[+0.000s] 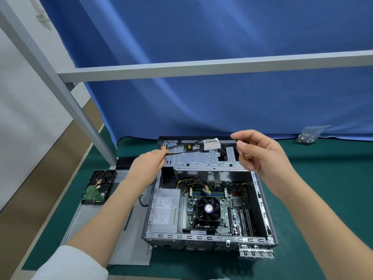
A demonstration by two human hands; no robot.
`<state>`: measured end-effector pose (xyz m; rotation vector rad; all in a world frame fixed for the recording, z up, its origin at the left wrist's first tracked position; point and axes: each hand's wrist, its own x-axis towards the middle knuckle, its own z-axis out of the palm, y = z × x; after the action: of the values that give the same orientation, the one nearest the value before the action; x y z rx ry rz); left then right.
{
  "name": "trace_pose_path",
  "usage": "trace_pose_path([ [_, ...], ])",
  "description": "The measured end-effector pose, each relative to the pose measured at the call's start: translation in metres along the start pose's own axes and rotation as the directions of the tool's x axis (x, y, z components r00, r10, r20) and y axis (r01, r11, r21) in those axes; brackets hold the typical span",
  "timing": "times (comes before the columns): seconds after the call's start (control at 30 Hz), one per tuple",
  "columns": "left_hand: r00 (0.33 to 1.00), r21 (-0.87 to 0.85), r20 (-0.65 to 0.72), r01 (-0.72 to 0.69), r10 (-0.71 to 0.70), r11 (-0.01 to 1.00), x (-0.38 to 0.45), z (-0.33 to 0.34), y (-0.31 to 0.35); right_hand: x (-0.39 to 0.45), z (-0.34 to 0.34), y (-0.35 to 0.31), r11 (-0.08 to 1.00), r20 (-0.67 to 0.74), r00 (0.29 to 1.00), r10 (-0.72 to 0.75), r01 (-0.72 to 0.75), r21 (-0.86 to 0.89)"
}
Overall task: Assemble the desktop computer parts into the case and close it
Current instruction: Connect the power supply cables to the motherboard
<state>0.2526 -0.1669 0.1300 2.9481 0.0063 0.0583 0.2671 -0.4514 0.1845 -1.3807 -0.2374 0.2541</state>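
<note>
Hands, left (148, 164) and right (259, 150), pinch a black cable (187, 149) taut; its right end hides behind fingers.

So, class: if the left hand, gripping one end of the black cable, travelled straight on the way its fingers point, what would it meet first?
Probably the metal drive cage at the far end of the open case; the left hand points that way along the cable. Depth is unclear from one view.
</note>
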Motion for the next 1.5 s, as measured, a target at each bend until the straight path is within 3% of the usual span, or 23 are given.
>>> trace_pose_path([
  [0.1,0.999,0.08,-0.041,-0.004,0.007,0.997,-0.004,0.006,-0.007,-0.001,0.001,0.005,1.0,0.003,1.0,0.012,-0.012,-0.001],
  [0.2,0.995,-0.149,-0.047,0.079,-0.087,0.986,-0.007,0.007,-0.002,-0.002,0.0,0.011,0.994,0.052,0.996,0.075,-0.071,-0.081],
  [0.27,0.996,-0.325,0.072,-0.018,0.044,0.946,-0.006,0.001,0.012,-0.002,-0.002,0.013,0.983,0.078,0.989,0.123,-0.111,-0.144],
  [0.33,0.959,-0.491,0.17,-0.119,0.229,0.863,-0.006,-0.008,0.036,-0.001,-0.003,0.014,0.974,0.1,0.982,0.158,-0.139,-0.179],
  [0.4,0.927,-0.66,0.177,-0.136,0.329,0.739,-0.004,-0.013,0.065,0.001,-0.004,0.015,0.967,0.127,0.975,0.181,-0.153,-0.202],
  [0.53,0.939,-0.829,0.164,-0.034,0.301,0.558,0.009,-0.012,0.103,0.005,-0.01,0.016,0.962,0.139,0.973,0.186,-0.151,-0.228],
  [0.67,0.96,-0.783,0.137,-0.046,0.243,0.62,0.02,-0.002,0.107,0.007,-0.028,0.02,0.962,0.086,0.981,0.175,-0.152,-0.227],
  [0.87,0.914,-0.808,0.323,0.132,0.245,0.574,0.023,0.022,0.109,0.009,-0.053,0.044,0.906,0.055,0.961,0.271,-0.235,-0.353],
  [0.9,0.906,-0.772,0.347,0.127,0.244,0.623,0.024,0.029,0.11,0.01,-0.056,0.05,0.901,0.048,0.96,0.276,-0.241,-0.361],
  [0.97,0.905,-0.559,0.309,-0.074,0.291,0.826,0.029,0.048,0.114,0.011,-0.06,0.063,0.889,0.014,0.959,0.285,-0.258,-0.379],
  [1.03,0.9,-0.364,0.216,-0.285,0.378,0.887,0.03,0.063,0.125,0.013,-0.064,0.077,0.869,-0.043,0.955,0.294,-0.286,-0.403],
  [1.13,0.906,-0.466,0.133,-0.301,0.402,0.832,0.029,0.082,0.141,0.013,-0.071,0.096,0.865,-0.157,0.945,0.288,-0.327,-0.381],
  [1.23,0.946,-0.64,0.171,-0.105,0.275,0.761,0.023,0.105,0.148,0.012,-0.079,0.113,0.876,-0.223,0.934,0.28,-0.344,-0.339],
  [1.4,0.981,-0.725,0.149,0.024,0.123,0.688,0.017,0.145,0.159,0.007,-0.091,0.137,0.817,-0.215,0.951,0.22,-0.3,-0.493],
  [1.5,0.985,-0.762,0.173,0.135,-0.003,0.633,0.019,0.166,0.161,0.005,-0.097,0.149,0.675,-0.201,0.965,0.169,-0.262,-0.69],
])
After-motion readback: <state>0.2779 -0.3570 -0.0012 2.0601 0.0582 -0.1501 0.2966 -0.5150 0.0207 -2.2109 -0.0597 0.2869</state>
